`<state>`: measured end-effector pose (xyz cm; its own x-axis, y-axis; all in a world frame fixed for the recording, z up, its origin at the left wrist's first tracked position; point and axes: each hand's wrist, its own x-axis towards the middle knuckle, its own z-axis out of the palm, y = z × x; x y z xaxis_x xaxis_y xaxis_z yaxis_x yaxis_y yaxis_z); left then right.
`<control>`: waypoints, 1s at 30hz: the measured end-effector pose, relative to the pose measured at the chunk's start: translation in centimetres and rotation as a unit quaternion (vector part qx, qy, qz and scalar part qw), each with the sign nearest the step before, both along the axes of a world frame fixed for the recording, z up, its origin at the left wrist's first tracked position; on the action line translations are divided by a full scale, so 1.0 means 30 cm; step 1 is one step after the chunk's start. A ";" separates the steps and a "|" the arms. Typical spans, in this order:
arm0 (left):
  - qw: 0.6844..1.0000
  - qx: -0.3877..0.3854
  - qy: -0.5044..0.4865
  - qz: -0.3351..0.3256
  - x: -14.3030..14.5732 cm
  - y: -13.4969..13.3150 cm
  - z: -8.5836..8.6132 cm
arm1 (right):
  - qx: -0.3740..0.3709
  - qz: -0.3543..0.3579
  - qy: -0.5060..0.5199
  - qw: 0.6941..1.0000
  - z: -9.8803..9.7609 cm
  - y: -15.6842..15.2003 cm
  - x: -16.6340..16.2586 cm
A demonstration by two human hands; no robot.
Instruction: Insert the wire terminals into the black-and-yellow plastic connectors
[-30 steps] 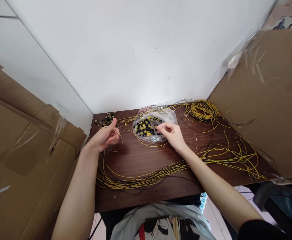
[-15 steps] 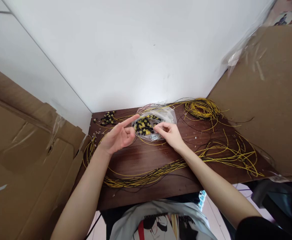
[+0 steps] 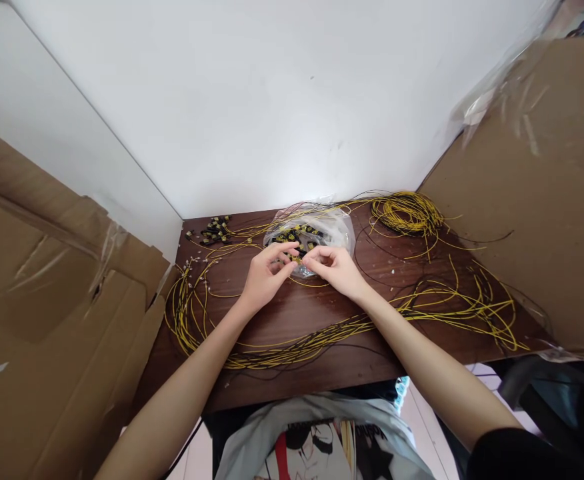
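Both left hand (image 3: 268, 277), fingertips parted, and right hand (image 3: 341, 273), fingertips narrow, hover at frame centre; cannot tell whether right holds anything. Connectors (image 3: 293, 236) lie in clear bag (image 3: 341, 223) just above fingertips, axes mixed, neither hand clearly nearer.

Diffuse, bright light glows on the wall (image 3: 272, 100) at upper centre; the table (image 3: 285, 310) shines faintly mid-frame; connectors (image 3: 292, 237) look soft; edges stretch.
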<state>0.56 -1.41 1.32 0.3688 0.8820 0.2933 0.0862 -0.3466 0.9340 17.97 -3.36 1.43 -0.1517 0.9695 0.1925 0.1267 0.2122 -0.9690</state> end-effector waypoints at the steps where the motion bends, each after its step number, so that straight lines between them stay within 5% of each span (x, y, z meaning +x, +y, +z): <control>1: 1.000 0.008 0.000 -0.001 0.001 -0.001 -0.002 | -0.001 0.002 -0.003 1.000 -0.002 0.001 0.001; 12: 0.998 -0.037 -0.030 0.040 0.006 -0.003 0.001 | -0.004 0.006 -0.047 0.999 -0.013 0.007 0.008; 20: 0.992 -0.094 -0.077 -0.014 0.012 -0.004 -0.009 | -0.003 0.017 -0.045 0.999 -0.024 0.010 0.011; 30: 0.991 -0.116 -0.068 0.017 0.015 -0.003 -0.006 | 0.004 0.018 -0.060 0.998 -0.026 0.009 0.011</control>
